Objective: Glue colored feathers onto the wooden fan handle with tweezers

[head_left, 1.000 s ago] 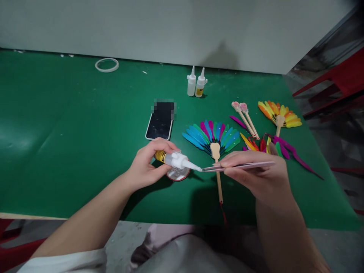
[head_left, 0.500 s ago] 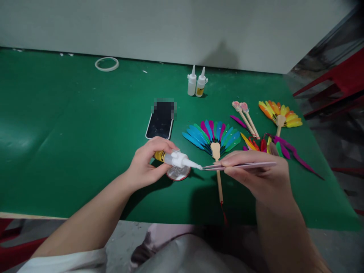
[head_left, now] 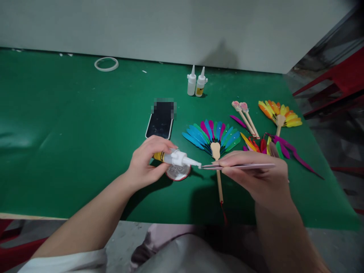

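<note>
My left hand is closed around a glue bottle with a yellow label, its white nozzle tilted toward the right. My right hand pinches a pair of pink tweezers, whose tips meet the end of the nozzle. Whether the tips grip something tiny there I cannot tell. Under the bottle lies a small round dish with a red rim, partly hidden. A fan of blue, green and magenta feathers with a wooden handle lies below the tweezers.
A phone lies beyond my left hand. Two glue bottles stand near the wall, with a white ring farther left. To the right are two wooden sticks, a yellow-orange feather fan and loose feathers on the green table.
Both hands have shifted very slightly left, with the bottle and tweezers. The tweezer tips stay at the nozzle's end, and everything on the table lies as before.
</note>
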Available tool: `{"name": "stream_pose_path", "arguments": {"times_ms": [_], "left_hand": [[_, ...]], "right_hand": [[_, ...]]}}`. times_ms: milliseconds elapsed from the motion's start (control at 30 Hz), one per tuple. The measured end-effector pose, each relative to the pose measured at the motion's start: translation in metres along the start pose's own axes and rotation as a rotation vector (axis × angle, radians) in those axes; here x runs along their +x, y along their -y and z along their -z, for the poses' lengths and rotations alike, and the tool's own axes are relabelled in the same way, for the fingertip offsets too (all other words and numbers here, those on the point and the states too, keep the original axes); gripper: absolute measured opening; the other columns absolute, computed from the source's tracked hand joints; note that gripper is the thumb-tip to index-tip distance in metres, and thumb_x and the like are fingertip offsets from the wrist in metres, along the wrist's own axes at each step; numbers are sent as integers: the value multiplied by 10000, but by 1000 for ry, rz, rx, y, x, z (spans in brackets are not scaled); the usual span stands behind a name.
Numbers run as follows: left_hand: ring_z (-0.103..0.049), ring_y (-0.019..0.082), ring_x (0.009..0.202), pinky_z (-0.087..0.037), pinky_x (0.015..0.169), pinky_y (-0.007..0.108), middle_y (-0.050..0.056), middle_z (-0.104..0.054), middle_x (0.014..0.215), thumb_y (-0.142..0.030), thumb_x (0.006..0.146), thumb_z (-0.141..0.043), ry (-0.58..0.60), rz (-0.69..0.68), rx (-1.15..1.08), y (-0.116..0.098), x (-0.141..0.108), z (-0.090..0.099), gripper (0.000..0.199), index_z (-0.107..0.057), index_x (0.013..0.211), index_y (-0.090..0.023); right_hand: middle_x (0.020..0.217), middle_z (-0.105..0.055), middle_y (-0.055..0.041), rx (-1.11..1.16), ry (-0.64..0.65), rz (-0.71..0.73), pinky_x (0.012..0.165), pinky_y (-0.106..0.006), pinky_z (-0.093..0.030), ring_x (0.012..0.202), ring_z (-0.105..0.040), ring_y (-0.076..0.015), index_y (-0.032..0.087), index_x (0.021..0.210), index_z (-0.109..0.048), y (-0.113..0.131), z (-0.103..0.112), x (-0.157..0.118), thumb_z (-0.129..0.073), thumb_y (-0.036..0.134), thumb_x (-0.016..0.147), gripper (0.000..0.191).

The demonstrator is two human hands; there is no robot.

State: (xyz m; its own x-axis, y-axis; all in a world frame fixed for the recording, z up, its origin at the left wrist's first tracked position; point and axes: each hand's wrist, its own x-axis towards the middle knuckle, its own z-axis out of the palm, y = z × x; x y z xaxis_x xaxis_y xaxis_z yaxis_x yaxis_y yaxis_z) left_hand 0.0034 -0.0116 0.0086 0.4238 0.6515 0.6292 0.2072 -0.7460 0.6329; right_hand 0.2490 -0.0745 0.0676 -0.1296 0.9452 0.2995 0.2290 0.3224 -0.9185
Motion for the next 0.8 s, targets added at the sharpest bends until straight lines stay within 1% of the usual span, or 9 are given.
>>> {"name": "stream_pose_path", "arguments": {"times_ms": [200,367,433,500,567,600,667,733,800], "left_hand": [[-633,174,840,-507,715,333,51,-668,915,-57,676,-692,-39,24,-21,0,0,-1,338,-517,924,-206],[-645,162,830,-513,698,292,40,-665,925,-39,647,-716,-62,38,-87,0,-1,-1,405,-509,955,-203],[-653,162,831,-521,697,285,32,-659,930,-45,644,-728,-76,81,-147,-1,-3,-1,450,-497,993,-211],[-663,166,837,-532,707,293,29,-662,930,-118,691,-727,-97,128,-244,-1,-4,-1,452,-481,1054,-224],[-670,170,833,-540,718,312,37,-673,921,-273,794,-659,-141,168,-360,-1,-4,-2,375,-468,1113,-229],[-671,169,818,-540,712,315,42,-678,902,-357,842,-594,-182,184,-407,0,-4,-2,340,-469,1130,-224],[-663,161,780,-532,681,302,43,-676,859,-476,882,-487,-299,228,-451,3,-4,-2,356,-494,1121,-212],[-647,152,773,-517,664,279,38,-664,857,-496,868,-502,-405,290,-424,8,-3,-2,363,-522,1091,-210],[-637,153,827,-516,686,271,47,-651,946,-439,850,-559,-433,362,-355,13,0,-1,329,-527,1094,-219]], "right_hand": [[818,-740,36,-9,6,70,652,-258,-567,747,-691,-140,294,926,-725,-3,-2,-2,-678,65,746,295],[822,-743,16,-57,-13,34,630,-235,-565,733,-689,-135,249,876,-727,-5,-2,-3,-682,90,750,208],[814,-744,23,-101,-35,-3,628,-221,-566,720,-689,-127,250,837,-727,-7,-5,-2,-686,124,754,157],[788,-743,34,-176,-60,-36,614,-214,-568,692,-689,-122,259,794,-724,-10,-8,0,-689,158,751,115],[759,-741,33,-293,-100,-43,612,-230,-572,683,-693,-137,263,758,-722,-15,-7,2,-684,183,749,89],[754,-741,29,-360,-125,-38,629,-247,-575,693,-697,-149,263,751,-723,-19,-4,4,-679,194,751,81],[777,-745,16,-482,-177,-24,697,-290,-575,738,-705,-178,260,765,-729,-27,8,6,-668,229,761,68],[799,-744,10,-563,-279,-78,729,-315,-566,770,-706,-194,255,792,-730,-35,27,9,-669,271,766,68],[792,-739,1,-592,-401,-126,686,-333,-559,757,-702,-212,248,795,-730,-40,49,14,-678,319,757,95]]}}
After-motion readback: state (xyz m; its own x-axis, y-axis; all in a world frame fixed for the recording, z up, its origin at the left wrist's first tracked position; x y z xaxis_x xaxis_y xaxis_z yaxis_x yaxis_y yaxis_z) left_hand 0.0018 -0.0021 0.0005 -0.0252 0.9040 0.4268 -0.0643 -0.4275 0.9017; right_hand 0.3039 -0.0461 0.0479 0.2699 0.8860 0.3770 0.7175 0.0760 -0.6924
